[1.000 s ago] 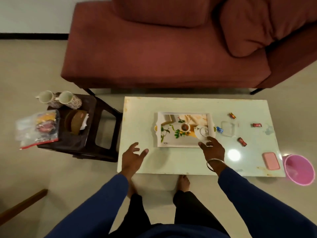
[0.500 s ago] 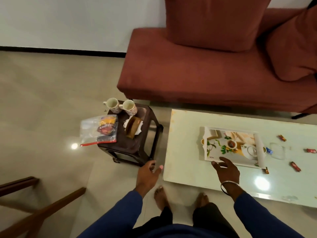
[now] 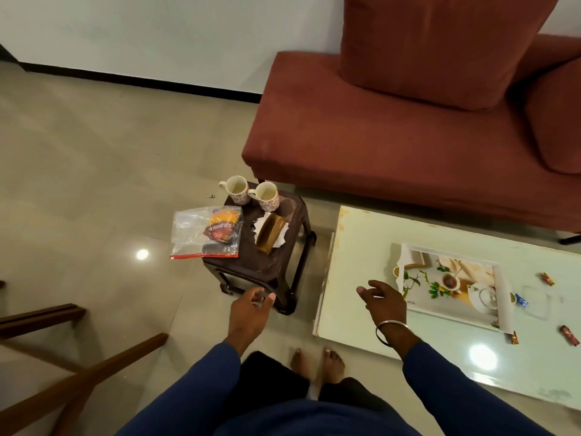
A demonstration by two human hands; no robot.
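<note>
- Head view, hands: the left grip [image 3: 248, 313], a bare hand on a blue sleeve, is seen loosely open with the fingers slightly bent and nothing held. It is placed at the near edge of the dark stool [image 3: 270, 265]; whether the fingertips touch it cannot be told.
- The right grip [image 3: 385, 302], a bare hand with a bangle [image 3: 391, 325] at the wrist, is likewise spread open and empty. It is held over the near left part of the pale worktop [image 3: 355, 247], just beside the near left corner of the printed tray [image 3: 456, 316]; contact with the tray cannot be told.
- Head view, stool: two patterned cups [image 3: 238, 189] are set side by side at the far edge. A clear plastic bag [image 3: 206, 232] of snack packets overhangs the left edge, and a brown napkin holder [image 3: 271, 229] with white napkins lies near the middle.
- Head view, worktop: the tray lies flat to the right of the stool. Wrapped sweets [image 3: 547, 279] are scattered to its right.
- Head view, surroundings: a red-brown sofa [image 3: 377, 146] with a cushion [image 3: 440, 42] is shown behind both pieces. Bare feet [image 3: 317, 363] are seen on the tiled floor [image 3: 94, 152].
</note>
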